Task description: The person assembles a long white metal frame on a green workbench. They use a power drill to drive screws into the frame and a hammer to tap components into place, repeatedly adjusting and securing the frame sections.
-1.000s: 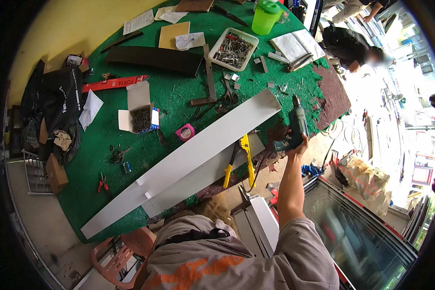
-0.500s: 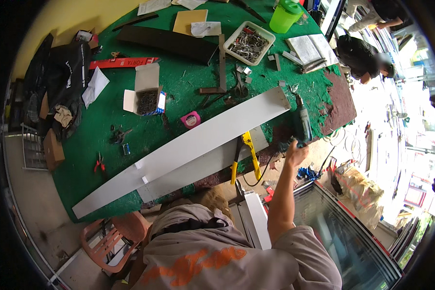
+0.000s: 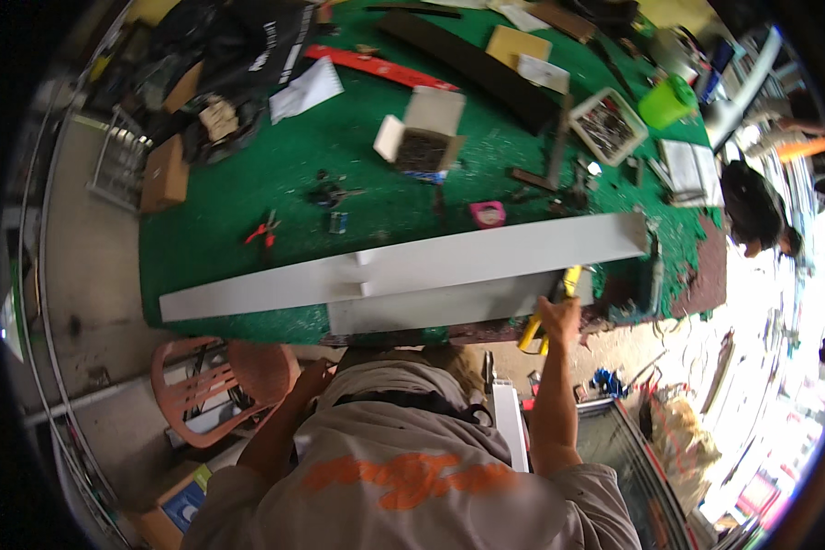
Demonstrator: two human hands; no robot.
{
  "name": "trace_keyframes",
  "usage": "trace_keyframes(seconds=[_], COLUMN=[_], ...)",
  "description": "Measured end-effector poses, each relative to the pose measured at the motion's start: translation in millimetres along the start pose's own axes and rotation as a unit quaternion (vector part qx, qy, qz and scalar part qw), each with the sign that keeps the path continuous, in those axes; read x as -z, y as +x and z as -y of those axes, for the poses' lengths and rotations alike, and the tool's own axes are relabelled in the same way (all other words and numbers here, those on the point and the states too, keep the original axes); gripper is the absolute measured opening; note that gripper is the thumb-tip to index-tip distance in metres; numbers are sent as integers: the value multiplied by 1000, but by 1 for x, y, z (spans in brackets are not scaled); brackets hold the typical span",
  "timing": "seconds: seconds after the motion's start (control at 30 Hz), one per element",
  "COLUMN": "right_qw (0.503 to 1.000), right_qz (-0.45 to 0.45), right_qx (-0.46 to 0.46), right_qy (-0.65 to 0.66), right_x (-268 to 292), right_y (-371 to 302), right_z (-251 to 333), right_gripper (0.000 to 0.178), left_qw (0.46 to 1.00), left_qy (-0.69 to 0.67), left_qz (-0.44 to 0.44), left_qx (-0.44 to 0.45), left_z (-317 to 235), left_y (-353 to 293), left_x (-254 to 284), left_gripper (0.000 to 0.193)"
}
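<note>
My right hand is closed around a yellow-handled tool at the front edge of the green table; its exact kind is partly hidden by my fingers. Just right of it a dark power drill rests near the table's edge. A long white metal strip lies across the table, overlapping a shorter grey-white panel in front of it. My left hand is low by my waist, beside the chair, its fingers too unclear to read.
Behind the strip are a pink tape measure, an open box of screws, red pliers and a white tub of small metal parts. A brown plastic chair stands at front left. Another person is at far right.
My right hand has let go of the drill, which now rests on the table, and has moved left onto the yellow-handled tool. My left hand has come into view. The view has turned.
</note>
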State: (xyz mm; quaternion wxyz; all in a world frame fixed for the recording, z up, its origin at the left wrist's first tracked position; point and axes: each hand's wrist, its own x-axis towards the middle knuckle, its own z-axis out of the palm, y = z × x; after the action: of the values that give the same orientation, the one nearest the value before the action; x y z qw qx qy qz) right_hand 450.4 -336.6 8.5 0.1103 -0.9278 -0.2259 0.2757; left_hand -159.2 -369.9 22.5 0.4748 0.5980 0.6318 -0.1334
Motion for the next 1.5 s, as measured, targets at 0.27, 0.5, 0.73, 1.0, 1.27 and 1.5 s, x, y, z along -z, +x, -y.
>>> trace_keyframes(seconds=[0.27, 0.5, 0.73, 1.0, 1.27, 1.5], right_qw=[991, 779, 885, 966, 967, 971], right_qz=[-86, 84, 231, 131, 184, 65], right_qx=[-60, -44, 126, 225, 176, 177], right_qy=[79, 619, 385, 14, -1, -145], right_x=[-11, -55, -109, -145, -157, -167], right_y=[-40, -189, -299, -290, -259, -278], right_z=[-2, 23, 165, 246, 239, 253], right_gripper=[72, 35, 20, 50, 51, 56], left_qw=[937, 936, 937, 932, 926, 926], left_qy=[77, 122, 174, 151, 125, 90], left_qz=[-328, -310, -273, -295, -320, -322], left_qx=[-94, -117, -129, -146, -154, -174], left_z=[23, 38, 55, 54, 52, 62], left_y=[37, 86, 110, 107, 106, 106], left_x=[89, 135, 129, 129, 125, 124], left_gripper=[56, 82, 85, 87, 88, 87])
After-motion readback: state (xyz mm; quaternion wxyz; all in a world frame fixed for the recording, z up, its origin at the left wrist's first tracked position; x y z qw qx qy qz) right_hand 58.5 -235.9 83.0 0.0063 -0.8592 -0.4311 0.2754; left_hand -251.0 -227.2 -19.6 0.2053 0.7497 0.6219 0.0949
